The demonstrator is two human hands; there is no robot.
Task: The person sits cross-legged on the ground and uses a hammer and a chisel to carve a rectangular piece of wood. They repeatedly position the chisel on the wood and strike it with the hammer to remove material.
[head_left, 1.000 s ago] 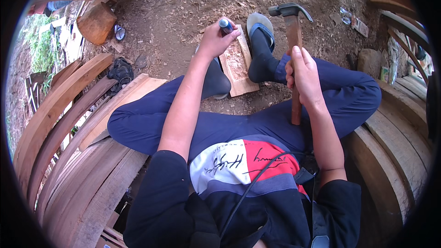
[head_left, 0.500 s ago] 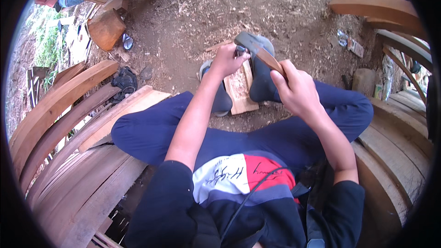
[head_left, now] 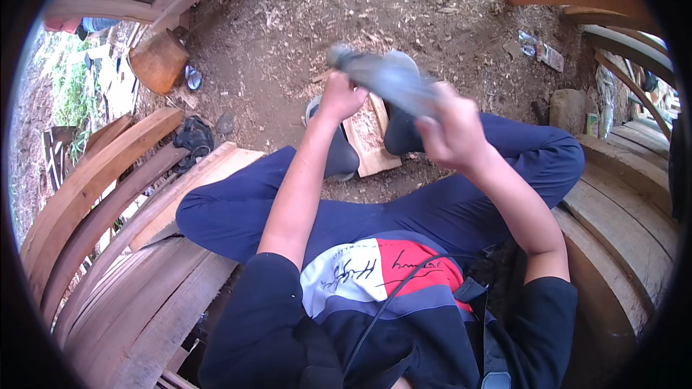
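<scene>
Between my feet, a pale board (head_left: 373, 157) lies on the ground with a rough hollow cut into its face. My left hand (head_left: 341, 99) is a closed fist above its far left side, around an upright chisel that is now hidden by the fist and the hammer. My right hand (head_left: 455, 130) is wrapped around the handle of a hammer (head_left: 386, 81). Motion smears the hammer, and its head passes over or just beyond my left fist; contact cannot be made out.
Curved timber pieces (head_left: 108, 173) are stacked at my left, with more curved planks (head_left: 613, 223) at my right. A cut wood block (head_left: 160, 61) stands far left. Wood chips cover the dirt floor (head_left: 324, 14). A dark bundle (head_left: 194, 133) lies beside the left stack.
The hammer has swung leftward and is now blurred. My left fist has shifted slightly left and down in view, while the board stays between my feet.
</scene>
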